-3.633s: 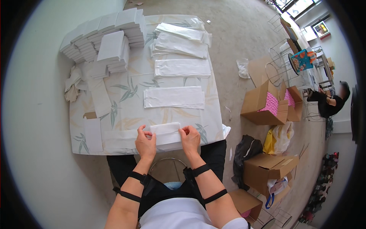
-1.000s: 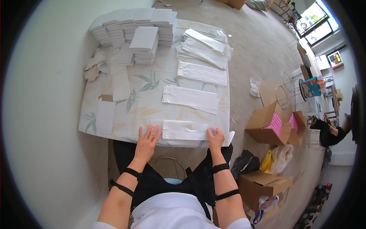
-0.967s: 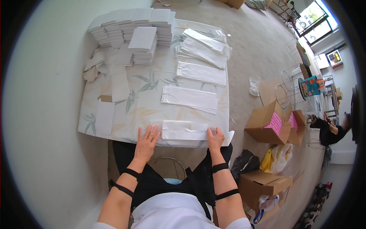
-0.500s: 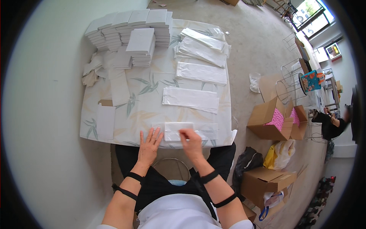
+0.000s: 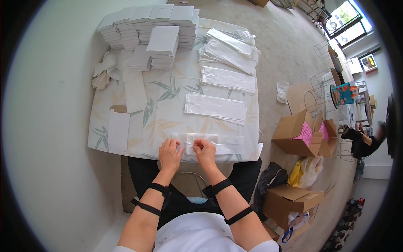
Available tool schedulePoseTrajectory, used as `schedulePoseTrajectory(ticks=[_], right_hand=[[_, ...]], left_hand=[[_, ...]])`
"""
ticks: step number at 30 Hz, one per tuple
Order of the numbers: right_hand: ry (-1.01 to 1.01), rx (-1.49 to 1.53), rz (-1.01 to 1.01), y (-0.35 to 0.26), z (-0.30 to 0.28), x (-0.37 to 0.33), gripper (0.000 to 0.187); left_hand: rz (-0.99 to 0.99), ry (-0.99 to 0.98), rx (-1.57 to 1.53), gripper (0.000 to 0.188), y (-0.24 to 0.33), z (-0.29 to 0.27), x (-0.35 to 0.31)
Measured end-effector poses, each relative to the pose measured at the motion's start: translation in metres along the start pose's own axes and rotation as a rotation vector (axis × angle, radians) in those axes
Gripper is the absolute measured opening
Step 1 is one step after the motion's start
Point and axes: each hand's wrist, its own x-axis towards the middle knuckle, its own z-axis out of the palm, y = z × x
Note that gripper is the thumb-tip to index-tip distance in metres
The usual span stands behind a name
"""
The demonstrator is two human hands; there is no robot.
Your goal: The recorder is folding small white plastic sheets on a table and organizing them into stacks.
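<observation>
A white folded packet (image 5: 202,137) lies near the front edge of the table, with a clear plastic sleeve (image 5: 235,145) stretching out on its right and a see-through strip on its left. My left hand (image 5: 169,156) is at that left strip, its fingers bent and closing on the plastic. Over the packet's near part, the fingertips of my right hand (image 5: 205,153) are pinched together on the film. Just what lies between the fingertips is partly hidden. Beyond my hands is a flat stack of white plastic sleeves (image 5: 215,108).
More sleeve stacks (image 5: 228,78) lie along the table's right side. Piles of white boxes (image 5: 163,40) stand at the back left; a flat white box (image 5: 119,130) lies at the left. On the floor at right are open cartons (image 5: 294,136) and bags (image 5: 305,172). A person (image 5: 364,138) sits far right.
My left hand has gone from lying flat with spread fingers to bent fingers at the sleeve's left end. A see-through strip now shows left of the packet. My right hand has shifted slightly left.
</observation>
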Motion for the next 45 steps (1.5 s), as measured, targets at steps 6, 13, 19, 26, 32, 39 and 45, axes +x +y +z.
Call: schedulePoseTrajectory(ticks=[6,13,19,26,32,39,45], right_hand=[[0.007,0.007,0.005,-0.001,-0.002,0.001,0.014],[0.02,0.011,0.003,0.005,0.001,0.001,0.013],[-0.008,-0.002,-0.065,-0.009,-0.019,0.001,0.02],[-0.015,0.08,-0.002,-0.063,-0.041,-0.014,0.039],[0.254,-0.102,0.015,-0.022,-0.051,-0.011,0.033],[0.222,-0.195,-0.001,-0.007,-0.05,-0.002,0.03],[0.196,-0.219,-0.009,-0.001,-0.046,0.007,0.028]], left_hand=[[0.072,0.019,0.078,0.009,-0.009,0.004,0.004],[-0.315,-0.02,-0.798,0.011,-0.034,-0.003,-0.001],[-0.307,-0.104,-0.894,0.012,-0.014,-0.011,-0.002],[-0.075,-0.233,-0.632,0.011,0.044,-0.023,-0.003],[-0.249,0.055,-0.551,0.01,0.042,-0.008,-0.01],[-0.127,0.019,-0.284,0.016,0.034,0.012,-0.008],[-0.153,-0.001,-0.236,0.019,0.024,0.021,-0.002]])
